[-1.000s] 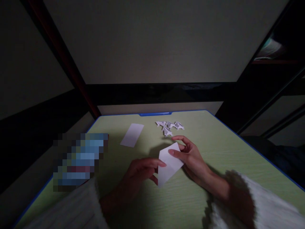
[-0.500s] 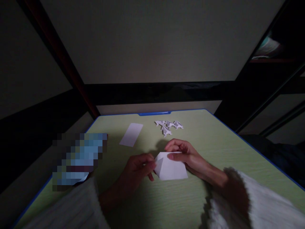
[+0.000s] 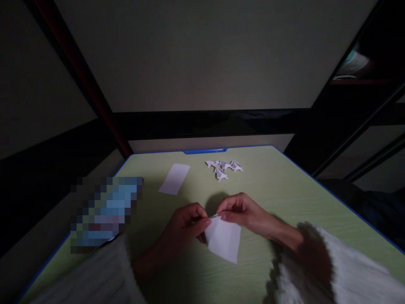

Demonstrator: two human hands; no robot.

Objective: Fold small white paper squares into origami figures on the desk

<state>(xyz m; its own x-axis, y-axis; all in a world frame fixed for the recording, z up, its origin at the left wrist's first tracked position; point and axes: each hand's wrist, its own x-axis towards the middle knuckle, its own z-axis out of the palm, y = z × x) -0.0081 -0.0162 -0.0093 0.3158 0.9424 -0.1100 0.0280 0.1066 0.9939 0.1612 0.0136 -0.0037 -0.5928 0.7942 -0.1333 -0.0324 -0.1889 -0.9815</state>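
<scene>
A partly folded sheet of white paper hangs between my two hands above the table. My left hand pinches its upper left edge between thumb and fingers. At the top edge, my right hand is closed on the paper, thumb in front and fingers curled behind. The fingertips of both hands are close together there. The sheet tilts, its lower corner pointing down and to the right. Beyond the hands lie several folded white paper figures in a cluster, with pointed tips and small legs.
A flat white paper rectangle lies left of the figures. A bluish, pixelated object rests at the table's left side. The pale green table has a blue rim, and a light panel stands behind it.
The paper has turned so its lower edge slants down to the right. My right hand has shifted left and slightly down along the top edge, nearer my left hand.
</scene>
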